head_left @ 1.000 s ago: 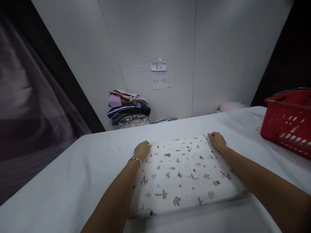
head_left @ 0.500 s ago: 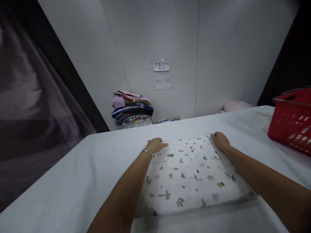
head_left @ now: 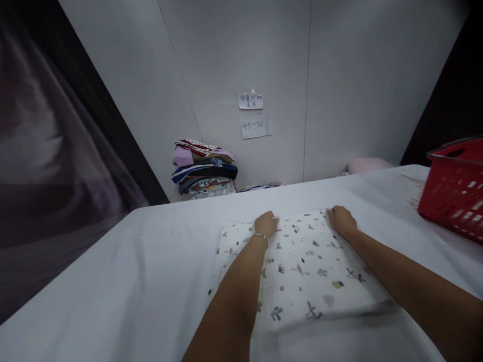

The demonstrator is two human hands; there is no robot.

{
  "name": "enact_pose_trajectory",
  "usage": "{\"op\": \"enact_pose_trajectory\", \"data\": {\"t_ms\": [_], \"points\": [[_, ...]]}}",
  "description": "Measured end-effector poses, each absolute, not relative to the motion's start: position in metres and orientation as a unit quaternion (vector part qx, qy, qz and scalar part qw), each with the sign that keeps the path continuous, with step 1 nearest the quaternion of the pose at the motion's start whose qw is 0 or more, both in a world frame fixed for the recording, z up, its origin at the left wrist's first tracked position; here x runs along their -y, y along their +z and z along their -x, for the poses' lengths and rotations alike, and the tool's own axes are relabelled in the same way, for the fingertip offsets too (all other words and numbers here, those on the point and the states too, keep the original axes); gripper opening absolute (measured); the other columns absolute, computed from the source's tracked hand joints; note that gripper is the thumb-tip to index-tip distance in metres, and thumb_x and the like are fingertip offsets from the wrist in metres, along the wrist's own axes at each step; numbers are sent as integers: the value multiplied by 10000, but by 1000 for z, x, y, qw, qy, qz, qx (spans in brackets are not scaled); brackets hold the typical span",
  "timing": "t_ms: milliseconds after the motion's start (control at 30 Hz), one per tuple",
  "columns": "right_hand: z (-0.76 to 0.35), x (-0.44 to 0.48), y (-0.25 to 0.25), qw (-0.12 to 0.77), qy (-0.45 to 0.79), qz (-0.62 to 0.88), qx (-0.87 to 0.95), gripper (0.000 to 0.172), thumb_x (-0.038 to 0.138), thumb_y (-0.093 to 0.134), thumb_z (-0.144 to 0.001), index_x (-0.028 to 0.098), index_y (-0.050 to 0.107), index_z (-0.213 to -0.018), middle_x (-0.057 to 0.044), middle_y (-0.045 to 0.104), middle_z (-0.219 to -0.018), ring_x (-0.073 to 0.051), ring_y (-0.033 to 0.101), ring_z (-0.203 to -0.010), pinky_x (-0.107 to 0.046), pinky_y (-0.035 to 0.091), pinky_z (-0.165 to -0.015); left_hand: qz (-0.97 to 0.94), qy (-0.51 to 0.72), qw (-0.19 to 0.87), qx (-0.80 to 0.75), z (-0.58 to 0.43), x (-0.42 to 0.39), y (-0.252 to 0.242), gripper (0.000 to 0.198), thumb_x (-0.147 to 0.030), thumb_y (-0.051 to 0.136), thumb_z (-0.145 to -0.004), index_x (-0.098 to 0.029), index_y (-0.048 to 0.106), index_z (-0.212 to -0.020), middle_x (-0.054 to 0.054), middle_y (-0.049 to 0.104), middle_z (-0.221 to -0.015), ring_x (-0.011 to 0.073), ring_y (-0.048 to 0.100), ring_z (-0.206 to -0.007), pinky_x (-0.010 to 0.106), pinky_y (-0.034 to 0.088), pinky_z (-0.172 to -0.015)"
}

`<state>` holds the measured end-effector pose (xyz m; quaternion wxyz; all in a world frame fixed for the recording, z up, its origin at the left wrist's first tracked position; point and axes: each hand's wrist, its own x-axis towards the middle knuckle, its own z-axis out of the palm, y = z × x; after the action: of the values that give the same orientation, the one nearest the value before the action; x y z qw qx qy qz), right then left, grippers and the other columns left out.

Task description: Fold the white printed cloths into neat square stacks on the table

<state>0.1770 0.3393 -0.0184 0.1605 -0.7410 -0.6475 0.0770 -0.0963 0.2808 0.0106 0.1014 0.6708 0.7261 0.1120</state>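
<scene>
A white cloth (head_left: pixel 302 271) printed with small plants and shapes lies flat on the white-covered table, its near part plain and paler. My left hand (head_left: pixel 266 224), with a bracelet at the wrist, is closed on the cloth's far edge near its middle. My right hand (head_left: pixel 341 219) pinches the far right corner. The far left part of the cloth lies loose, partly hidden under my left forearm.
A red plastic basket (head_left: pixel 453 191) stands on the table (head_left: pixel 105 281) at the right. Behind the table are a pile of folded fabrics (head_left: pixel 206 168) and a pink bundle (head_left: pixel 368 165). Paper notes (head_left: pixel 254 125) hang on the wall; a draped curtain (head_left: pixel 45 191) is at the left.
My left hand has moved right along the far edge, from the left corner to near the middle, and its fingers have closed on the cloth. My right hand has stayed at its corner.
</scene>
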Motion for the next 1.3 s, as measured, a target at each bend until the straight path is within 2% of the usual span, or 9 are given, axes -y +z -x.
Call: {"op": "enact_pose_trajectory", "data": {"t_ms": [167,300,433,600,833,1067,1300], "points": [[-176,-338,-17,147,77,740,652,331,318,368,-900,133,581,-1073,-158,566,-1145,-273,527,-1065,-351,445,-795,-695,111,84,-706,102,-276,7,315,-380,423,-873,-205,595,-1071,87,581,-1174,239,491,-1126,344,361,-937],[-178,-339,-14,124,86,739,656,338,285,437,-844,123,572,-1108,-175,563,-1161,-297,530,-1065,-359,453,-786,-712,90,97,-689,112,-274,16,343,-383,375,-893,-219,596,-1099,81,567,-1213,237,467,-1158,352,343,-955],[-185,-347,-10,94,111,741,656,278,263,503,-784,118,632,-983,-166,621,-1067,-294,585,-968,-335,462,-719,-704,56,127,-696,130,-275,28,364,-475,440,-843,-227,623,-1036,73,598,-1187,244,515,-1114,333,372,-915],[-194,-354,-7,90,137,734,659,225,262,526,-766,123,636,-905,-134,663,-976,-255,614,-878,-289,438,-648,-683,22,163,-712,160,-277,36,460,-596,532,-728,-219,627,-975,69,650,-1095,246,592,-985,305,428,-803],[-195,-354,-5,126,122,736,654,243,346,462,-844,167,576,-962,-85,656,-980,-202,604,-867,-254,408,-637,-681,-5,187,-708,196,-273,37,473,-622,553,-689,-201,660,-874,80,678,-1003,242,612,-909,285,444,-737],[-180,-355,-4,118,104,745,648,368,370,421,-884,152,506,-1168,-163,604,-1122,-285,571,-1007,-346,431,-745,-666,14,159,-728,211,-262,30,445,-573,507,-751,-200,653,-944,85,650,-1092,241,590,-983,289,438,-793],[-226,-321,-5,90,130,727,668,649,527,511,-821,122,434,-1322,-190,584,-1180,-327,560,-1058,-395,446,-838,-633,36,131,-762,253,-228,30,406,-517,493,-793,-187,638,-981,88,644,-1109,247,580,-1021,294,424,-831]]}}
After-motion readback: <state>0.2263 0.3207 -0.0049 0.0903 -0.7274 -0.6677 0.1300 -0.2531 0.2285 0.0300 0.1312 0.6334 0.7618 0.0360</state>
